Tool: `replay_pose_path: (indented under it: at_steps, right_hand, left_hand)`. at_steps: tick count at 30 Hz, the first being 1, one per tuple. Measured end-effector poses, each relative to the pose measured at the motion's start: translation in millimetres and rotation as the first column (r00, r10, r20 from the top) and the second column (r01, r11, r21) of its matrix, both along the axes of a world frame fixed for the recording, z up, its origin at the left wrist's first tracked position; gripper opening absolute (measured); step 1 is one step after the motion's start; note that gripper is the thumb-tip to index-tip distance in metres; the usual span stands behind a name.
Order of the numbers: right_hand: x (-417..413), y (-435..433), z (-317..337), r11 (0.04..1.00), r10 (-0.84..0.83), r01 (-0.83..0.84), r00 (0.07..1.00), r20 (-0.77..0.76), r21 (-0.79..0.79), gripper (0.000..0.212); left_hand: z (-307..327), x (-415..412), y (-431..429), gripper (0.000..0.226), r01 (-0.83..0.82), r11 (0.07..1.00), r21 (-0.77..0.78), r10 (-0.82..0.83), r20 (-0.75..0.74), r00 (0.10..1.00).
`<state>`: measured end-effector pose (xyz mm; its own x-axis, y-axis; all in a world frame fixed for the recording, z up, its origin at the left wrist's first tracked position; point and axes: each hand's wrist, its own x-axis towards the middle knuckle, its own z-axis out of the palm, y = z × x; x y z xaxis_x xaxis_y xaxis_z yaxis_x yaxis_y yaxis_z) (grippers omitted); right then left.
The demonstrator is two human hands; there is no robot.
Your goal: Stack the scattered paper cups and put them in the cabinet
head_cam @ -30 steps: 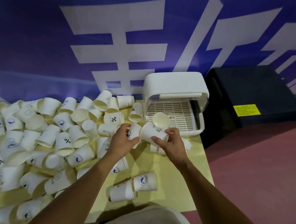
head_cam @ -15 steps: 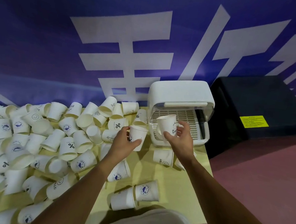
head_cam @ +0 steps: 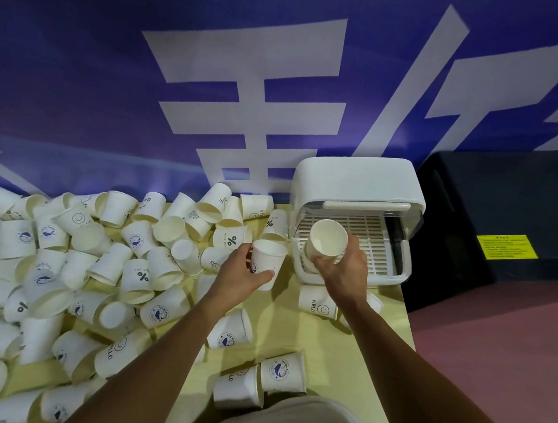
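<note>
My left hand point(head_cam: 242, 273) grips a white paper cup point(head_cam: 267, 256) upright, just left of the small white cabinet point(head_cam: 356, 185). My right hand point(head_cam: 343, 270) holds another paper cup point(head_cam: 328, 239) with its open mouth tilted toward me, in front of the cabinet's open front and its slatted tray point(head_cam: 368, 231). Several loose paper cups point(head_cam: 137, 265) lie scattered over the yellow table point(head_cam: 279, 321) to the left. A cup marked HELLO point(head_cam: 317, 306) lies below my right wrist.
Two cups point(head_cam: 263, 378) lie near the table's front edge by my body. A black box point(head_cam: 510, 228) with a yellow label stands right of the cabinet on the reddish floor point(head_cam: 496, 354). A blue wall with white lettering point(head_cam: 247, 104) backs the table.
Both hands lifted cups off the table. The right hand carried its cup up to the cabinet opening and tilted its mouth toward me; the left hand raised its cup upright beside it.
</note>
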<state>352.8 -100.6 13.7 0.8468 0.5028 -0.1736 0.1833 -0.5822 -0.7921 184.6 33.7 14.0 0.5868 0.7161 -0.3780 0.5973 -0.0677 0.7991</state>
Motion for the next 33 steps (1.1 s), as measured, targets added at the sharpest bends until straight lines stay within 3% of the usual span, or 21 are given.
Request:
replay_pose_path:
  at_steps: [5, 14, 20, 23, 28, 33]
  right_hand:
    - [1, -6, -7, 0.999, -0.007, 0.007, 1.0, 0.01, -0.044, 0.071]
    - [3, -7, -5, 0.998, 0.007, -0.008, 1.0, -0.014, -0.065, 0.088]
    - [-12, -5, 9, 0.994, 0.091, -0.097, 0.99, 0.112, 0.052, 0.05]
    - [-21, -1, 15, 0.98, 0.176, -0.18, 0.983, 0.049, 0.084, 0.051]
    - [-31, 1, 21, 0.953, 0.295, -0.275, 0.937, -0.188, 0.129, 0.079]
    - [-33, 1, 26, 0.949, 0.307, -0.284, 0.929, -0.208, 0.137, 0.078]
  left_hand:
    - [1, 0, -4, 0.059, 0.002, 1.0, -0.02, -0.002, -0.001, 1.0]
    - [8, 9, -9, 0.062, 0.036, 0.999, -0.004, -0.037, -0.015, 0.999]
    - [12, 9, -12, 0.062, 0.043, 0.999, 0.007, -0.043, 0.0, 0.999]
    - [16, 7, -14, 0.061, 0.041, 0.999, 0.004, -0.042, 0.02, 0.999]
    - [23, 3, -20, 0.055, 0.089, 0.995, -0.052, -0.086, 0.063, 0.994]
    - [24, 0, -21, 0.06, 0.125, 0.989, -0.074, -0.117, 0.104, 0.988]
